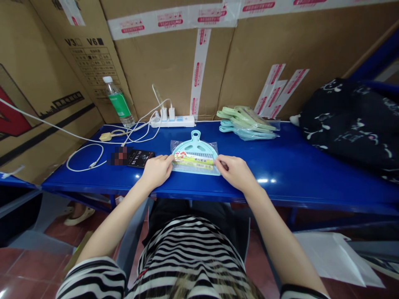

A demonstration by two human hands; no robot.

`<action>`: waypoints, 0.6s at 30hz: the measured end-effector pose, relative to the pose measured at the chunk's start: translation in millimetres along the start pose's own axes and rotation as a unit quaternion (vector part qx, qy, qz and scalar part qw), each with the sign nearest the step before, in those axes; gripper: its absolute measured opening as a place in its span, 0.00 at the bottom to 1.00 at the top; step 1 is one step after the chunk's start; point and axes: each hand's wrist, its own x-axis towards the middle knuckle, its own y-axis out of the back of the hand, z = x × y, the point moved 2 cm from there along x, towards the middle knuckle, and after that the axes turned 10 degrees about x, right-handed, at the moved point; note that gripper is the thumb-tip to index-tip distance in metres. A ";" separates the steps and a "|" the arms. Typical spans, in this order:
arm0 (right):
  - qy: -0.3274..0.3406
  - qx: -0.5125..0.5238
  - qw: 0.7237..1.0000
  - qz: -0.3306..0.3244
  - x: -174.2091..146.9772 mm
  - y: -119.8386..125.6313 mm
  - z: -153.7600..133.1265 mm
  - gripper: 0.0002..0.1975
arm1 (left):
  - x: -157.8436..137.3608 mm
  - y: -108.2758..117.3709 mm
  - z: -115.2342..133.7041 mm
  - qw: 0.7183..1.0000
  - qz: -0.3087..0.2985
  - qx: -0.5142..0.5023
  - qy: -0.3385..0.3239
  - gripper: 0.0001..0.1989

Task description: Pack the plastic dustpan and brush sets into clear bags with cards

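A light blue dustpan [195, 141] lies flat on the blue table in front of me, its handle loop pointing away. It is in a clear plastic bag, with a grey bristle-like row across it. A colourful printed label [195, 159] spans its middle. My left hand [159, 169] pinches the left edge of the packaged dustpan. At the opposite edge, my right hand [233, 171] has its fingers curled around the side of the package, thumb near the label's end. The fingertips are partly hidden on both sides.
A phone [141, 158] lies left of my left hand, near white cables [101, 155]. Farther back are a water bottle [119, 101] and a power strip [177, 121]. Bagged green and blue dustpans [249, 122] are stacked at back right, beside a black patterned bag [349, 128]. Cardboard [168, 62] walls the back.
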 end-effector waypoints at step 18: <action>0.013 0.013 1.000 -0.021 1.7 -6.0 4.8 0.05 | -4.5 6.4 10.1 0.961 0.095 -0.064 -0.250 0.16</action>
